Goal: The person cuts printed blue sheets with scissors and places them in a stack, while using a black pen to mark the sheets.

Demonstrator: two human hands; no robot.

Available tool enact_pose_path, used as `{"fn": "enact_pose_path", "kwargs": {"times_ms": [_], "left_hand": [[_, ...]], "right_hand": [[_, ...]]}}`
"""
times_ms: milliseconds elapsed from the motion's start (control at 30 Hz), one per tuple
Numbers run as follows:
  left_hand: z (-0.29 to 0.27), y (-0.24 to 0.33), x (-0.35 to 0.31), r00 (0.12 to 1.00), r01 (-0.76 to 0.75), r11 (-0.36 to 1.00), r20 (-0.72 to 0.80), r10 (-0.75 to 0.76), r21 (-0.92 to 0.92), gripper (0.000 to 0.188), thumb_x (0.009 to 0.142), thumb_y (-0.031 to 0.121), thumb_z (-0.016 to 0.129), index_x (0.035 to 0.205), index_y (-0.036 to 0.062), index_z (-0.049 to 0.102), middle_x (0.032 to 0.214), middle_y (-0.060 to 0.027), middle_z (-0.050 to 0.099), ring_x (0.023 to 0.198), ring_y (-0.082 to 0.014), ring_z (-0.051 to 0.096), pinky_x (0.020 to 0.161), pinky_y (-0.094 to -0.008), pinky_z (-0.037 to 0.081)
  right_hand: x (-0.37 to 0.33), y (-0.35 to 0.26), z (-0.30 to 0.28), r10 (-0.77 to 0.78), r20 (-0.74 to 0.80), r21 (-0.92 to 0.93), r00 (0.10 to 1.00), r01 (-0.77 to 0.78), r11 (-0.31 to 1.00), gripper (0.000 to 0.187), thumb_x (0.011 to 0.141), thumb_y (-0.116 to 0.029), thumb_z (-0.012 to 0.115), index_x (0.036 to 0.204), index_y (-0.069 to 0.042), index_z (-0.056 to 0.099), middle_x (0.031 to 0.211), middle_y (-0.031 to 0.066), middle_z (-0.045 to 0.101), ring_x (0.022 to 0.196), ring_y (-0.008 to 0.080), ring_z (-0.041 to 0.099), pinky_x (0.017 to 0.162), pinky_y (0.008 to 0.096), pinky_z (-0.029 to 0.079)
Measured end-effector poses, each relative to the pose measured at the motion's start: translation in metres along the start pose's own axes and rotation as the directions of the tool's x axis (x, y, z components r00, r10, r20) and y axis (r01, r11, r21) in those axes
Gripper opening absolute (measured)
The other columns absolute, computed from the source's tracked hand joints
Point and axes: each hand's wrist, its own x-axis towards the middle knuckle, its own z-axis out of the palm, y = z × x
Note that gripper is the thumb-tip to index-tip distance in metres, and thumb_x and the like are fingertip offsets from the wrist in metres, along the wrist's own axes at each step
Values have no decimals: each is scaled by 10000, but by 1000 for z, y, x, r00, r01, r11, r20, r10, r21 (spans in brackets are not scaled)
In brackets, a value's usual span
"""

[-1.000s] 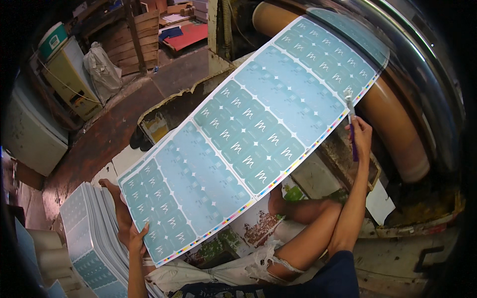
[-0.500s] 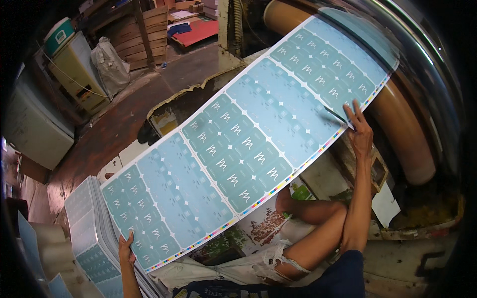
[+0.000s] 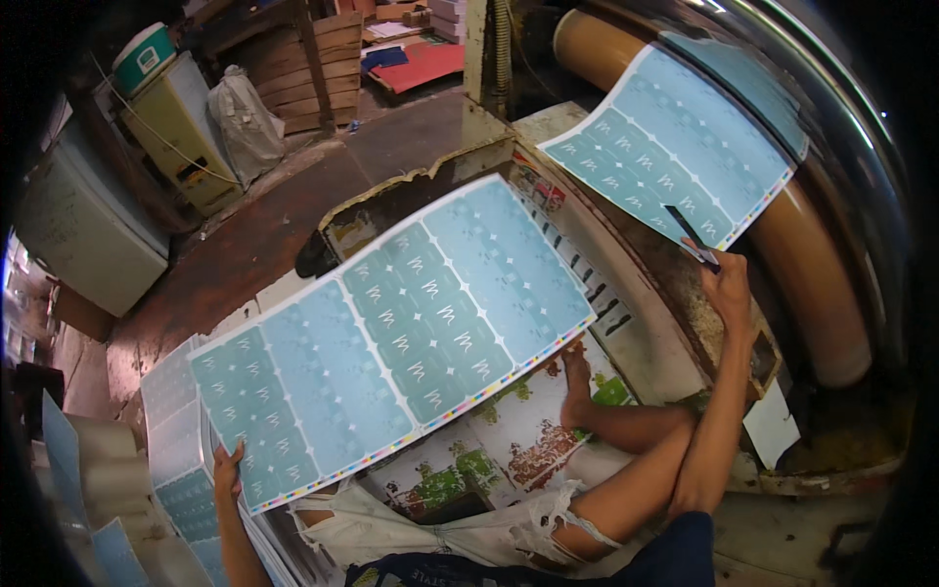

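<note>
Left hand [image 3: 228, 468] pinching the near-left corner of a large teal printed sheet [image 3: 391, 338], held flat above the lap. Right hand [image 3: 726, 284] far right, closed on a dark tool [image 3: 685, 230] against a second teal sheet [image 3: 675, 147] draped over a tan roller [image 3: 812, 264].

Dim workshop light, glare on the metal drum [image 3: 861, 157] upper right — fisheye bending, black corners

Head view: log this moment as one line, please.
left hand grips corner of teal printed sheet | right hand holds dark tool on second teal sheet over brown roller | sheet stack at left
</note>
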Motion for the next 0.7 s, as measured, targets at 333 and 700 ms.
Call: {"fn": "enact_pose_path", "kwargs": {"times_ms": [333, 700], "left_hand": [[98, -42, 72, 992, 122, 980, -44, -117, 157, 361, 876, 52, 697, 1205, -30, 574, 1100, -73, 664, 923, -168, 625, 830, -295, 519], [169, -53, 78, 844, -506, 647, 172, 508, 570, 689, 742, 189, 823, 1298, -47, 491, 1147, -159, 632, 1038, -310, 607, 927, -386, 476]], "right_hand": [[27, -33, 0, 57, 162, 107, 985, -75, 991, 310, 764, -37, 610, 1049, -56, 732, 773, 252, 637, 516, 186, 514, 558, 348, 457], [18, -90, 20, -88, 199, 164, 976, 55, 985, 283, 834, -265, 726, 879, 14, 726, 560, 132, 559, 502, 140, 460, 504, 329, 371]]}}
